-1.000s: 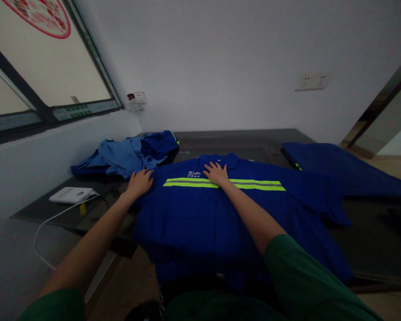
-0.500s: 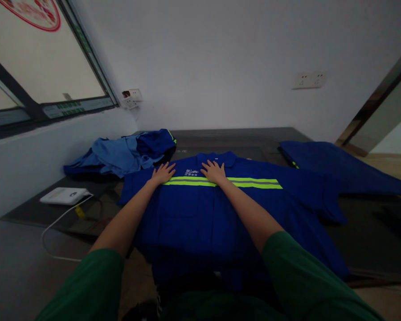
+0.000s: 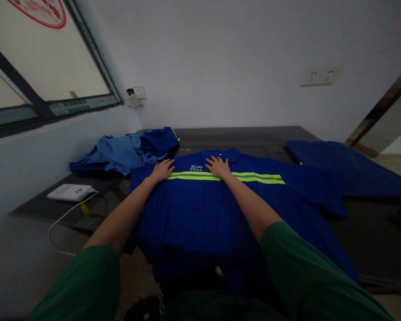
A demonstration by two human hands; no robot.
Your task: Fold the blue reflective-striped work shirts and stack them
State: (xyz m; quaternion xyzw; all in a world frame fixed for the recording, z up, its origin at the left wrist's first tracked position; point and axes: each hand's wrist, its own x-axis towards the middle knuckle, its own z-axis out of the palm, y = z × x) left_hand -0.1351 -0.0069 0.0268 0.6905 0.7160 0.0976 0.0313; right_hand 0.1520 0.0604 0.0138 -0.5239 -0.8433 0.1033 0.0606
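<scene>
A blue short-sleeved work shirt lies spread out front side up on the dark table, its collar away from me. A yellow-green and grey reflective stripe crosses its chest. My left hand rests on the shirt near the shoulder at left, fingers spread. Flat on the chest just below the collar lies my right hand, its fingers apart. White lettering shows between the two hands. Neither hand grips the cloth.
Crumpled blue garments lie at the back left. A white device with a cable sits on the left corner. Another blue garment lies at the right. Behind the table stands a wall with sockets, and a window is at left.
The view has shifted slightly, so most things appear further right. The left end of the stripe lies a little differently by my left hand. Both hands remain on the shirt.
</scene>
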